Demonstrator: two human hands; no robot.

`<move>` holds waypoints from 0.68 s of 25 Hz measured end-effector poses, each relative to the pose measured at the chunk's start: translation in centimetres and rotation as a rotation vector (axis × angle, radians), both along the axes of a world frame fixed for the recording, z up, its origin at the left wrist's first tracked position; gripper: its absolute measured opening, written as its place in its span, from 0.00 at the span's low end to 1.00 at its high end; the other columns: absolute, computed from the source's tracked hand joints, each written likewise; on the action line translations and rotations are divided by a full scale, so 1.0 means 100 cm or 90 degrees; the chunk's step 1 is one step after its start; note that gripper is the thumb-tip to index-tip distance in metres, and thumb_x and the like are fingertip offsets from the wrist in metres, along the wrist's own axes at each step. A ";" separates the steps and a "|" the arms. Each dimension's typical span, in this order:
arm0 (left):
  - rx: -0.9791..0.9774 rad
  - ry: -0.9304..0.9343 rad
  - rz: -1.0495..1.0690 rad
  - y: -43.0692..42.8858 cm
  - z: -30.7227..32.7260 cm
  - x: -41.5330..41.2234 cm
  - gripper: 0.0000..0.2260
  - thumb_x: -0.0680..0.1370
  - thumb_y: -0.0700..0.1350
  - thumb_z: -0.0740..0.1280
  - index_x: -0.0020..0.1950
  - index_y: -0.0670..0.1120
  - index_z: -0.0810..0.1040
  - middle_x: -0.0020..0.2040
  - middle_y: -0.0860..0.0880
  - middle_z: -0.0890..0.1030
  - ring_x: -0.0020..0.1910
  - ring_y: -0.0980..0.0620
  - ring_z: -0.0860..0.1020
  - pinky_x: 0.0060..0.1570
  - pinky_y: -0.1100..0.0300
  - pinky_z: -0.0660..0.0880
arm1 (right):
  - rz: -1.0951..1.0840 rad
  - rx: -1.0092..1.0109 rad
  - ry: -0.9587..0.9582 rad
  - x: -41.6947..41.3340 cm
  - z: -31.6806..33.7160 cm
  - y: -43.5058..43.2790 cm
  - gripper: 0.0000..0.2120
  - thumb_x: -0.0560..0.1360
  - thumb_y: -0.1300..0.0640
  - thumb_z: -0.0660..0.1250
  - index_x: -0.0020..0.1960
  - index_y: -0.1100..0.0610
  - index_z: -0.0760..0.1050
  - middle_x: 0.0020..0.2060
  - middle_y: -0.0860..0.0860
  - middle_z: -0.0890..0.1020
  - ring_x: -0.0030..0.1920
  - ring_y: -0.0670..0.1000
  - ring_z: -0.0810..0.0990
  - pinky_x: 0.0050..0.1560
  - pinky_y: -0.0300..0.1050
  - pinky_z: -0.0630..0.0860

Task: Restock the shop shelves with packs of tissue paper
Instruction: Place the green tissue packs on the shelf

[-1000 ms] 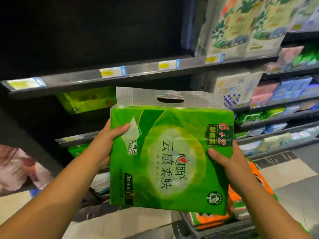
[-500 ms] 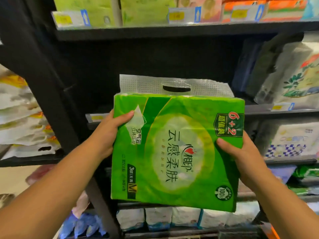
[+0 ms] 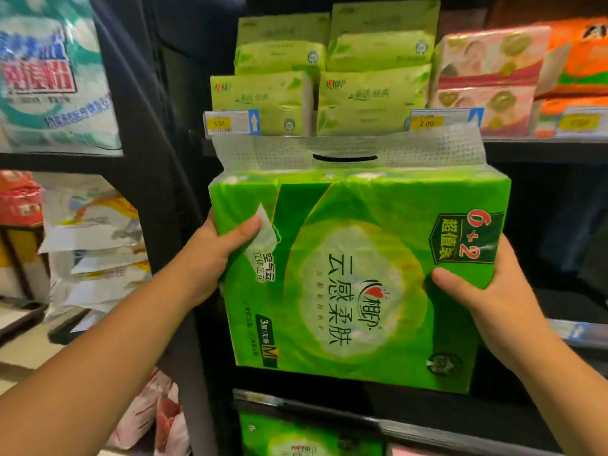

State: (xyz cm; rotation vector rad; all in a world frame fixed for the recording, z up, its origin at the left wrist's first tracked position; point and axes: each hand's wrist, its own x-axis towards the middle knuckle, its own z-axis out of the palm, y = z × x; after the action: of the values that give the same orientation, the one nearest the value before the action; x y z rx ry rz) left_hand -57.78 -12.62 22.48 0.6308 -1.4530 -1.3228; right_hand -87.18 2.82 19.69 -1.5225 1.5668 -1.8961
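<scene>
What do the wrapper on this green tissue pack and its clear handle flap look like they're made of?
The green tissue pack: likely thin glossy plastic film; it wrinkles near the top and catches glare. The handle flap: apparently translucent plastic, dotted with an embossed or perforated pattern, with a punched slot.

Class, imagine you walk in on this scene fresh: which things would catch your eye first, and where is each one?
The green tissue pack fills the middle of the view, gripped at its sides by the left hand and the right hand. Above it, pale green packs are stacked behind yellow price tags. Below it sits a matching pack.
</scene>
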 end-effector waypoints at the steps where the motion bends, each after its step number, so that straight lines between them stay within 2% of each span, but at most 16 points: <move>1: -0.032 0.002 0.029 -0.003 0.002 0.000 0.49 0.51 0.62 0.81 0.67 0.47 0.70 0.51 0.50 0.84 0.48 0.51 0.83 0.40 0.61 0.79 | -0.009 -0.017 0.031 -0.002 0.006 -0.007 0.45 0.54 0.42 0.77 0.68 0.47 0.66 0.54 0.42 0.81 0.53 0.42 0.81 0.58 0.53 0.76; 3: -0.090 0.011 0.079 -0.011 0.008 0.001 0.50 0.48 0.64 0.81 0.65 0.45 0.71 0.47 0.53 0.85 0.47 0.54 0.83 0.41 0.63 0.78 | -0.023 -0.050 0.075 -0.005 0.017 -0.020 0.45 0.53 0.39 0.74 0.69 0.45 0.65 0.56 0.40 0.79 0.54 0.39 0.79 0.58 0.48 0.74; 5: -0.133 0.019 0.119 -0.015 0.016 0.001 0.48 0.48 0.65 0.80 0.62 0.46 0.72 0.44 0.56 0.85 0.45 0.58 0.83 0.40 0.66 0.77 | -0.023 -0.078 0.097 -0.009 0.024 -0.034 0.46 0.53 0.37 0.75 0.69 0.43 0.64 0.59 0.42 0.77 0.58 0.41 0.78 0.61 0.50 0.73; 7: -0.169 -0.001 0.164 -0.015 0.021 -0.001 0.46 0.52 0.63 0.80 0.63 0.44 0.71 0.44 0.55 0.84 0.44 0.61 0.82 0.40 0.68 0.76 | -0.001 -0.097 0.092 -0.014 0.026 -0.046 0.47 0.52 0.34 0.76 0.68 0.41 0.64 0.60 0.44 0.77 0.60 0.45 0.77 0.62 0.53 0.73; 8: -0.186 -0.012 0.184 -0.015 0.022 -0.003 0.42 0.57 0.58 0.81 0.64 0.41 0.70 0.44 0.54 0.83 0.43 0.63 0.81 0.40 0.69 0.75 | 0.007 -0.101 0.089 -0.015 0.027 -0.051 0.46 0.52 0.34 0.76 0.67 0.39 0.64 0.60 0.42 0.77 0.59 0.43 0.77 0.62 0.48 0.72; 10: -0.207 -0.029 0.244 -0.017 0.019 -0.006 0.31 0.67 0.43 0.77 0.65 0.37 0.69 0.44 0.53 0.79 0.38 0.68 0.79 0.37 0.73 0.73 | 0.015 -0.101 0.104 -0.016 0.025 -0.061 0.44 0.57 0.42 0.77 0.68 0.41 0.60 0.57 0.36 0.74 0.55 0.31 0.74 0.57 0.32 0.70; 12: -0.215 -0.060 0.304 -0.019 0.012 -0.007 0.23 0.70 0.36 0.72 0.63 0.40 0.69 0.44 0.55 0.77 0.36 0.72 0.77 0.35 0.76 0.71 | 0.012 -0.092 0.124 -0.017 0.020 -0.072 0.45 0.64 0.55 0.79 0.73 0.51 0.56 0.55 0.32 0.69 0.51 0.24 0.71 0.51 0.20 0.65; 14: -0.227 -0.089 0.335 -0.025 0.004 -0.008 0.24 0.70 0.35 0.73 0.62 0.44 0.69 0.45 0.57 0.76 0.37 0.74 0.76 0.36 0.78 0.70 | -0.003 -0.067 0.119 -0.018 0.015 -0.081 0.43 0.68 0.66 0.76 0.74 0.57 0.54 0.52 0.31 0.67 0.46 0.25 0.71 0.47 0.15 0.61; 16: -0.242 -0.098 0.341 -0.033 -0.002 -0.008 0.27 0.68 0.35 0.75 0.63 0.45 0.68 0.47 0.58 0.76 0.39 0.75 0.76 0.38 0.79 0.70 | -0.020 -0.055 0.103 -0.015 0.012 -0.088 0.42 0.69 0.67 0.74 0.74 0.57 0.53 0.50 0.31 0.66 0.44 0.30 0.71 0.46 0.17 0.61; 17: -0.253 -0.095 0.342 -0.036 -0.002 -0.009 0.27 0.68 0.34 0.75 0.62 0.45 0.68 0.47 0.58 0.76 0.40 0.75 0.76 0.40 0.78 0.70 | -0.034 -0.060 0.099 -0.015 0.011 -0.091 0.41 0.69 0.66 0.73 0.74 0.56 0.53 0.49 0.31 0.67 0.46 0.33 0.71 0.49 0.21 0.63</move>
State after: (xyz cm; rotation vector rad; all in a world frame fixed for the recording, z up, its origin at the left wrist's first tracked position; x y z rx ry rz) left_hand -58.67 -16.26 22.28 0.7918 -1.4740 -0.5622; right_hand -88.70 -6.33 20.76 -1.7212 1.6186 -1.9468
